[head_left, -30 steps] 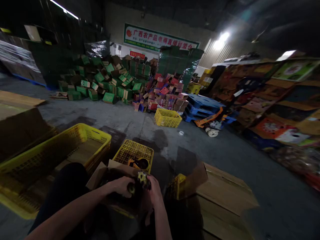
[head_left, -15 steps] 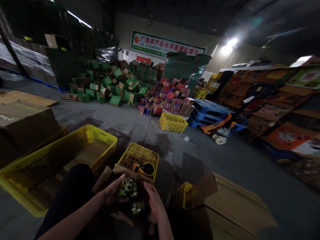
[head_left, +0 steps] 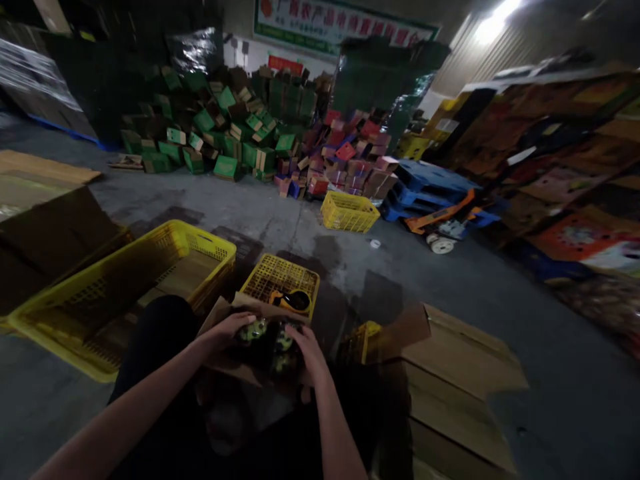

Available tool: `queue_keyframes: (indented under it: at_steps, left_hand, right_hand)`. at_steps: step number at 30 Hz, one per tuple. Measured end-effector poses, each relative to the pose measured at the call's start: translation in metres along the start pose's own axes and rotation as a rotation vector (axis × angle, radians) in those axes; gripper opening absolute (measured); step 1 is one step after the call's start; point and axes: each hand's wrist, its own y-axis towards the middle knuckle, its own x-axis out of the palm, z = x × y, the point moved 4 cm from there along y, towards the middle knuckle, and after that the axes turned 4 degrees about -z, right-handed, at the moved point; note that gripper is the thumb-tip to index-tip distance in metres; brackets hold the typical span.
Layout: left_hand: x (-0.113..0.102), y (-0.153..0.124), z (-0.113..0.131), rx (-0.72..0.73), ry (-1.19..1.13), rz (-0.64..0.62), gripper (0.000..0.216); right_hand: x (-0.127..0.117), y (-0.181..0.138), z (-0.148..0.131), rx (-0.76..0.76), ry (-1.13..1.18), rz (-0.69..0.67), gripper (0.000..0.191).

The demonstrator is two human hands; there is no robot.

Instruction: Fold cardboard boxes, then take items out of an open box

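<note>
An open cardboard box (head_left: 235, 365) rests at my lap with shiny, clear-wrapped packs inside, green with dark spots; their exact contents are too dark to make out. My left hand (head_left: 227, 333) reaches in from the left, its fingers curled over the left green pack (head_left: 254, 330). From the other side, my right hand (head_left: 307, 348) has its fingertips closed on the right green pack (head_left: 283, 341). Another pack shows dimly below that one. Just beyond the box, an orange and black tape dispenser (head_left: 291, 300) lies on a yellow crate (head_left: 273, 272).
A large yellow crate (head_left: 125, 267) holding flat cardboard stands left. Right of me is an open carton (head_left: 465, 353). Farther off are another yellow crate (head_left: 349, 212), blue pallets (head_left: 430, 183), an orange pallet jack (head_left: 443, 215) and heaped green boxes (head_left: 225, 133).
The view has tilted down. The left pack sits lower in the box, and the packs now lie side by side. My right hand has come from the box's side onto the right pack.
</note>
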Motion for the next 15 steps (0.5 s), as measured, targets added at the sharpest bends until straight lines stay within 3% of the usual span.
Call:
queue_keyframes:
  at_steps: [4, 8, 15]
  left_hand:
    - [-0.032, 0.004, -0.003, 0.095, 0.222, 0.197, 0.064]
    - [-0.037, 0.018, 0.007, 0.213, 0.535, 0.315, 0.056]
    - [-0.002, 0.025, 0.005, 0.205, 0.678, 0.162, 0.061]
  right_hand:
    - [-0.005, 0.013, 0.006, 0.033, 0.028, 0.057, 0.043]
    - [-0.009, 0.018, 0.002, 0.019, 0.078, 0.091, 0.041]
    - [-0.013, 0.016, -0.003, -0.029, 0.207, 0.128, 0.039]
